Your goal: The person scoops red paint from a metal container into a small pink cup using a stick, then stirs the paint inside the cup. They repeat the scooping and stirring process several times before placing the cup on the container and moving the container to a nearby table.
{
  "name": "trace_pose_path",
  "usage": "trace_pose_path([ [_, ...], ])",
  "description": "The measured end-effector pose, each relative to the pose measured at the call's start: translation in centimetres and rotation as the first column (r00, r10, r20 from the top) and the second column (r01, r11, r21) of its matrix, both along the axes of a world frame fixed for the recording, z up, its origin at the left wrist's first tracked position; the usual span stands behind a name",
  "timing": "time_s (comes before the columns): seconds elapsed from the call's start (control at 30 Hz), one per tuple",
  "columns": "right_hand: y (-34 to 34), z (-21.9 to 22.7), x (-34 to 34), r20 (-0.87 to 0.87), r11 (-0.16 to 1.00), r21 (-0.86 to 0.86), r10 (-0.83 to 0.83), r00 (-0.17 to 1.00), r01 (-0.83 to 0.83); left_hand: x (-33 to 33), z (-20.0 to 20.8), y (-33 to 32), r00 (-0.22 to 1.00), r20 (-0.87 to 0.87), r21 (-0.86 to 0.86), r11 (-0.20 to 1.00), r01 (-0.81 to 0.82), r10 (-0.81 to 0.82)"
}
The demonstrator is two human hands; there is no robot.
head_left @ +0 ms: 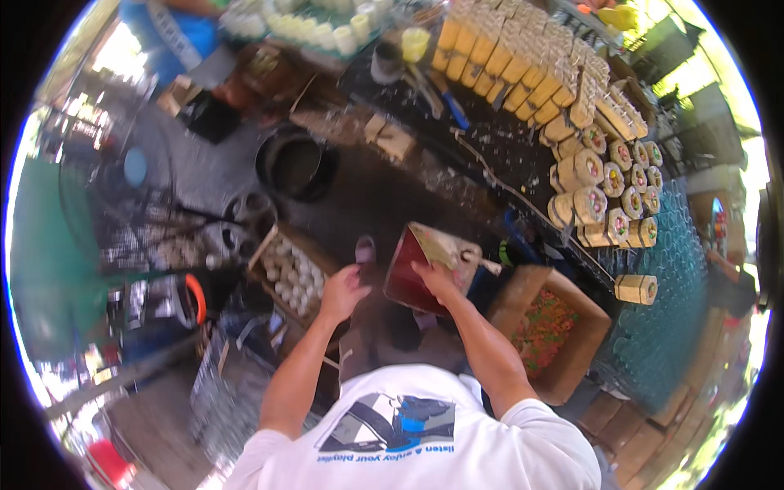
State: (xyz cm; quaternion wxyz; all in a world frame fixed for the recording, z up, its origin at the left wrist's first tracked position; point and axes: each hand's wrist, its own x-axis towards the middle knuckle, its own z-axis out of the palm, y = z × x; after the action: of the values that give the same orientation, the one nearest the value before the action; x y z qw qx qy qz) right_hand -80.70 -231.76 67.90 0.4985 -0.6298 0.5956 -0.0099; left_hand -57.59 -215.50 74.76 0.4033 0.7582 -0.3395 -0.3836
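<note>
My left hand (345, 296) is raised over my lap, fingers apart and holding nothing. To its right, my right hand (436, 279) is over a dark red rectangular tub (402, 282). Its fingers close against the lower part of a yellowish block (434, 243), whose pale side has whitish cord ends sticking out to the right. Blur and the hand itself hide part of that grip. Beside my left hand is a box of round whitish pieces (290, 276). Right of the tub stands a cardboard box (590, 331) with small red, orange and green bits inside.
Rows of yellow blocks with cord tops (514, 57) fill the dark bench at upper right, near several hexagonal pieces with colourful ends (600, 175). Beyond my hands are a black bucket (296, 163), a blue-handled tool (455, 110) and a person in blue (167, 41).
</note>
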Motion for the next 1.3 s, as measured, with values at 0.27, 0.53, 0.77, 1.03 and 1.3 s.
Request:
trace_pose_path([
  [0.27,-6.0,-13.4,-2.4,-0.172,0.937,0.162,-0.283,0.944,0.310,17.6,-2.7,-2.2,0.988,-0.008,0.243,0.958,0.153,-0.156],
  [0.53,-7.8,-25.9,-4.4,-0.230,0.724,0.341,-0.555,0.799,0.600,28.6,-5.2,-4.3,0.802,0.314,0.520,0.799,0.302,-0.507],
  [0.77,-6.3,-37.8,-8.4,-0.295,0.975,0.061,-0.187,0.937,0.214,27.1,-5.8,-8.7,0.776,0.324,0.493,0.797,0.350,-0.542],
  [1.03,-3.7,-28.8,-5.9,-0.086,0.825,0.046,-0.559,0.825,0.564,13.4,-4.7,-20.3,0.645,0.159,0.240,0.663,0.709,-0.747],
  [1.3,8.4,-15.5,-5.5,-0.277,0.639,0.197,-0.691,0.667,0.744,4.0,2.8,-30.4,0.340,0.290,0.015,0.360,0.933,-0.895],
])
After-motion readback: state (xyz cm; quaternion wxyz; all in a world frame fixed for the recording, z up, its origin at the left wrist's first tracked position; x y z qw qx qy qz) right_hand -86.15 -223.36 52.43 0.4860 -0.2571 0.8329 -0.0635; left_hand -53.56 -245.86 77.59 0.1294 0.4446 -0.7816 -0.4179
